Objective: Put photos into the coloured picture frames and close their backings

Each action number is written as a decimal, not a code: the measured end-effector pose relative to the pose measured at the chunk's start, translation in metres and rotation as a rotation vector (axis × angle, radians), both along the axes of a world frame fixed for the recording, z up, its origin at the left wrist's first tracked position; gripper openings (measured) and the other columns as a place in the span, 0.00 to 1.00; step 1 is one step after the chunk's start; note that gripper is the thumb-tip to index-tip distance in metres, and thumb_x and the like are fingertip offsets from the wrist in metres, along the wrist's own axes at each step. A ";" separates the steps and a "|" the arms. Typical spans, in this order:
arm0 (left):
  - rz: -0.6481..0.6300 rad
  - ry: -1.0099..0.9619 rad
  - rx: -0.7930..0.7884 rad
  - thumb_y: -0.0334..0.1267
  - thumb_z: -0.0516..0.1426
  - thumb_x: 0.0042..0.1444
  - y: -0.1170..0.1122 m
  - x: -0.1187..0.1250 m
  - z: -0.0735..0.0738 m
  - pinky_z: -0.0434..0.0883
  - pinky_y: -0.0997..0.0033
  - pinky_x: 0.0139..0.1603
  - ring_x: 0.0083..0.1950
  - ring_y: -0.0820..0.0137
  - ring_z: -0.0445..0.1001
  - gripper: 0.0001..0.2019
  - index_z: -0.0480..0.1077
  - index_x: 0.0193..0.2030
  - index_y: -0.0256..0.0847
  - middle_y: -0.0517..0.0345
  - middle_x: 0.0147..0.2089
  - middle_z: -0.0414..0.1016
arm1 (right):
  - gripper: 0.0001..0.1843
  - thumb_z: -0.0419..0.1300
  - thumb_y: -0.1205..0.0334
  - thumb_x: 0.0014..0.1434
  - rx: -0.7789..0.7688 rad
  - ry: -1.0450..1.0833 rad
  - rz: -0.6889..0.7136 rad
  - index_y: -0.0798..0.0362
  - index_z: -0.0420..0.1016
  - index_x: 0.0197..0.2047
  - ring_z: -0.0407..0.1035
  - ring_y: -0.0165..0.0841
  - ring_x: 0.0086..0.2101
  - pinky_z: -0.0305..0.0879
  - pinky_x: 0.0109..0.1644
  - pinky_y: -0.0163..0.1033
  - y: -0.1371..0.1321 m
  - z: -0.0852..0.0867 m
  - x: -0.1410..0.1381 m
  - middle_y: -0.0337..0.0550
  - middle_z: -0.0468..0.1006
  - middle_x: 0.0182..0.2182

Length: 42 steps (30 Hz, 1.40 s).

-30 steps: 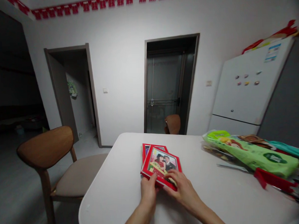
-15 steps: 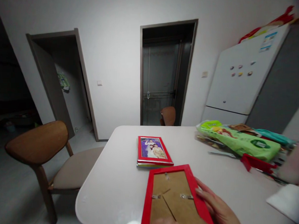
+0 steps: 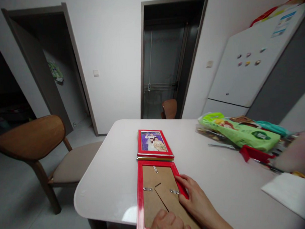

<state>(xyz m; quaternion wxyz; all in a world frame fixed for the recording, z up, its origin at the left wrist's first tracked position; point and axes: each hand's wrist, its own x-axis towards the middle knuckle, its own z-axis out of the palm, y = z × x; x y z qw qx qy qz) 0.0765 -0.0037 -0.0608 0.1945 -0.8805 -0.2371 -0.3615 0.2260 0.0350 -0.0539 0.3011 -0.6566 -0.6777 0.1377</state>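
Note:
A red picture frame [image 3: 155, 191] lies face down on the white table [image 3: 112, 182], its brown backboard with metal clips upward. My right hand [image 3: 195, 201] rests on the frame's right edge, fingers stretched along the red border. My left hand [image 3: 167, 224] sits curled at the frame's near end, fingers bent on the backboard. Just beyond lies a short stack of red frames [image 3: 153, 148], the top one showing a photo of two people.
A wooden chair [image 3: 33, 145] stands left of the table. A green packet [image 3: 239, 133], red items and other packets crowd the table's right side, with a white sheet [image 3: 287, 193] near the right edge. A white fridge [image 3: 253, 64] and two doorways stand behind.
The top frame was lifted off the stack, turned face down and laid on the table close to me. The camera has tilted downward and both hands now rest on its back.

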 end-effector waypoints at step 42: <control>0.295 -0.456 -0.914 0.24 0.46 0.42 0.039 -0.070 0.004 0.52 0.65 0.59 0.59 0.66 0.52 0.29 0.54 0.55 0.27 0.46 0.58 0.56 | 0.14 0.47 0.61 0.54 0.045 -0.278 0.098 0.55 0.72 0.37 0.60 0.35 0.36 0.53 0.40 0.37 0.050 0.024 -0.067 0.48 0.69 0.34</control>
